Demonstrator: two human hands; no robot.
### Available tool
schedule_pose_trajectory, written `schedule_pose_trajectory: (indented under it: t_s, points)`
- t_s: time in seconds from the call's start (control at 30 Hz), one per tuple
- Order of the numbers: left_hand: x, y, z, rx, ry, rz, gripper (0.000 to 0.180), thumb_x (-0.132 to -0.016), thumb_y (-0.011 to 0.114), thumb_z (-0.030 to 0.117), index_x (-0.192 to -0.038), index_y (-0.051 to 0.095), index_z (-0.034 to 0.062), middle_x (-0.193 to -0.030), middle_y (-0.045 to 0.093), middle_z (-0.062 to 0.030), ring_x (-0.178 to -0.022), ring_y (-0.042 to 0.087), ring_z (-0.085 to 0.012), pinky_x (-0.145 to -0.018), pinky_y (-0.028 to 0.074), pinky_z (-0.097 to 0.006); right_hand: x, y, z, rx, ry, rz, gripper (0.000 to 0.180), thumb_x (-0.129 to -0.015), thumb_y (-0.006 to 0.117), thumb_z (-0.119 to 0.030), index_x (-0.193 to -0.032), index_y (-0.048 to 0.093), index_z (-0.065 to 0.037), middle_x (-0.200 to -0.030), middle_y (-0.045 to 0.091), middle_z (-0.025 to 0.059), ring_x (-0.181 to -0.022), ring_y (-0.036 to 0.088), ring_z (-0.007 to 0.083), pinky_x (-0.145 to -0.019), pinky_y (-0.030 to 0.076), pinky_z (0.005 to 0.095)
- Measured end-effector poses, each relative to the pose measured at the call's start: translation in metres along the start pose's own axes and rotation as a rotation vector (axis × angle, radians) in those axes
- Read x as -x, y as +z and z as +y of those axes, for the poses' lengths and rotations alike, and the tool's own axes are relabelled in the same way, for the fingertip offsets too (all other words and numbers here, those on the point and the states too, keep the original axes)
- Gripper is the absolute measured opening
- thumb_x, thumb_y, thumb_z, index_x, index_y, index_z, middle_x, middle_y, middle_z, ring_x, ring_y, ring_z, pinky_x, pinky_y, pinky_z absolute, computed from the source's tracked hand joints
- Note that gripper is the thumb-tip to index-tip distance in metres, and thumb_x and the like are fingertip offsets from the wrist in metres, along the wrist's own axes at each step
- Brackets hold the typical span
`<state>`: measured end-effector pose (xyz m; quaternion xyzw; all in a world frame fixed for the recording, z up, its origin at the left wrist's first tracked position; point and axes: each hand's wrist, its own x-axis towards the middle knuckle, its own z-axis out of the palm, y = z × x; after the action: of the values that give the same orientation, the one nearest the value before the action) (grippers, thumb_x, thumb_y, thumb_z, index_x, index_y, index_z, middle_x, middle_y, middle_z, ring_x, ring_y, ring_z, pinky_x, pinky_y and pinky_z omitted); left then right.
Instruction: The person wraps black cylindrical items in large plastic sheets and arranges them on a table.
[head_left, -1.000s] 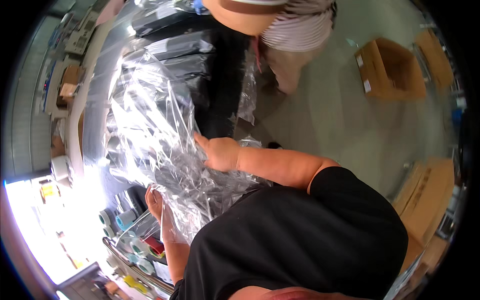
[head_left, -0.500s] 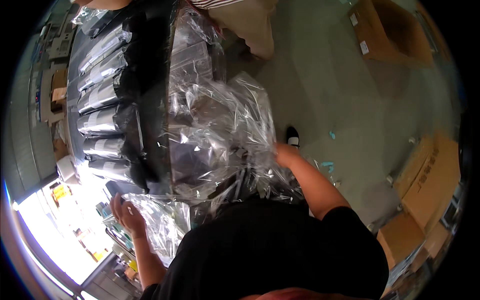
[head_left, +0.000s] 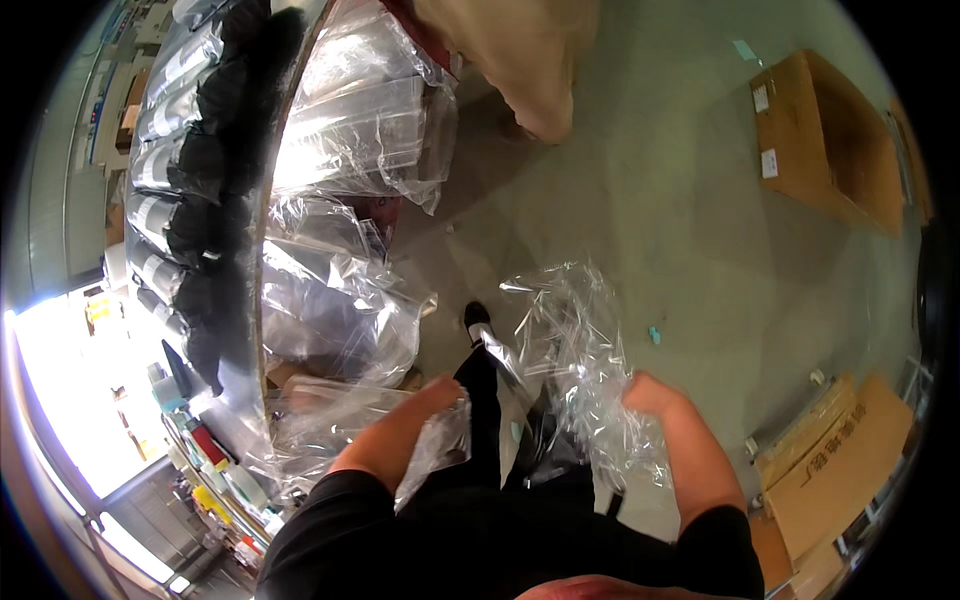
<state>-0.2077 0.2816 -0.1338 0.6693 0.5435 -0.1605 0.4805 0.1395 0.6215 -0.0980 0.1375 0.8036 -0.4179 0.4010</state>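
Above the grey floor [head_left: 680, 220], the clear plastic film [head_left: 575, 340] (likely light, limp and slippery; best gripped by a gathered edge) extends from the right hand [head_left: 650, 393], fingers clamped on it, while the left hand's [head_left: 440, 394] blurred fingers cannot be judged.

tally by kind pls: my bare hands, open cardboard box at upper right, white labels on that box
Bare hands: 2 (left hand, right hand)
Open cardboard box: 1
White labels: 2
Total: 5
The clear plastic is left out; its folds overlap too much to count.
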Motion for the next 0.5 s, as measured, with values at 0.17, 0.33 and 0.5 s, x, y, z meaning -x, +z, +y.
schedule_pose_trajectory:
  t_s: [0.17, 0.33, 0.5]
  points:
    - [-0.146, -0.025, 0.074, 0.344, 0.025, -0.112, 0.025, -0.083, 0.051, 0.022, -0.097, 0.066, 0.0078, -0.102, 0.065, -0.0116, -0.101, 0.059, -0.0244, -0.096, 0.039, -0.042, -0.007, 0.023, -0.007, -0.878, 0.101, -0.02, 0.035, -0.078, 0.058, -0.016, -0.108, 0.064, 0.003, -0.107, 0.064, 0.0215, -0.098, 0.061, 0.0343, -0.086, 0.048, 0.0366]
    - [-0.141, -0.056, 0.106, 0.06, -0.017, -0.164, 0.027, -0.083, 0.051, 0.022, -0.101, 0.066, 0.0075, -0.108, 0.063, -0.0128, -0.104, 0.058, -0.0257, -0.096, 0.04, -0.042, -0.061, 0.024, -0.029, -0.368, 0.308, -0.026, 0.041, -0.074, 0.063, -0.019, -0.111, 0.063, -0.001, -0.112, 0.062, 0.022, -0.098, 0.061, 0.0334, -0.086, 0.048, 0.0376]
    - [-0.125, -0.091, 0.114, -0.562, 0.002, -0.116, 0.03, -0.084, 0.05, 0.022, -0.105, 0.065, 0.0071, -0.113, 0.061, -0.014, -0.107, 0.057, -0.027, -0.095, 0.041, -0.043, -0.077, -0.002, -0.082, -0.959, 0.346, 0.601, 0.066, -0.072, 0.066, -0.018, -0.132, 0.045, -0.001, -0.126, 0.054, 0.0165, -0.111, 0.055, 0.0284, -0.089, 0.047, 0.0425]
